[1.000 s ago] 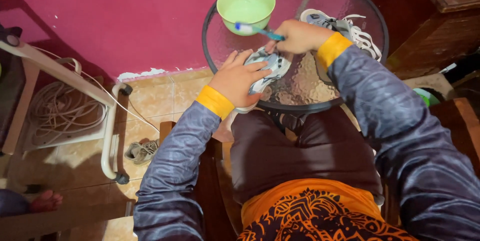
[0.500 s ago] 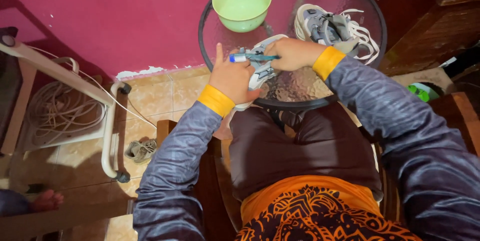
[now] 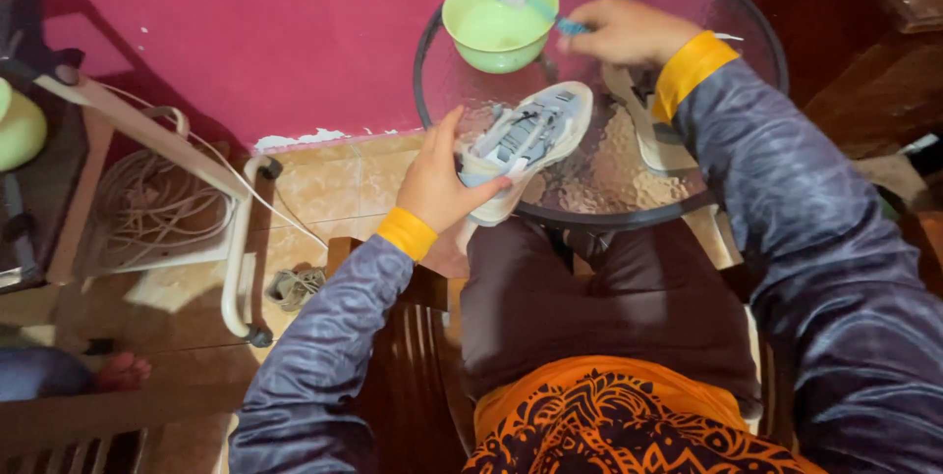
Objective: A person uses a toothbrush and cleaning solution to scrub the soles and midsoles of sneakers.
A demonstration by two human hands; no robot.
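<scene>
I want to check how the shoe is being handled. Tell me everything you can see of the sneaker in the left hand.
The sneaker is pale grey and white with a light sole and what look like grey straps or lacing across the top. It lies tilted over the near edge of the round glass table, toe pointing up and right toward the green bowl. The left hand grips its heel end, thumb on top. The right hand is away from it, holding a blue toothbrush over the bowl.

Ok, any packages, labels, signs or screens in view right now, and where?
None can be made out.
Nearest things: the pale grey-and-white lace-up sneaker held by the left hand over the round glass table, and the blue toothbrush the right hand dips into the light green plastic bowl.
</scene>
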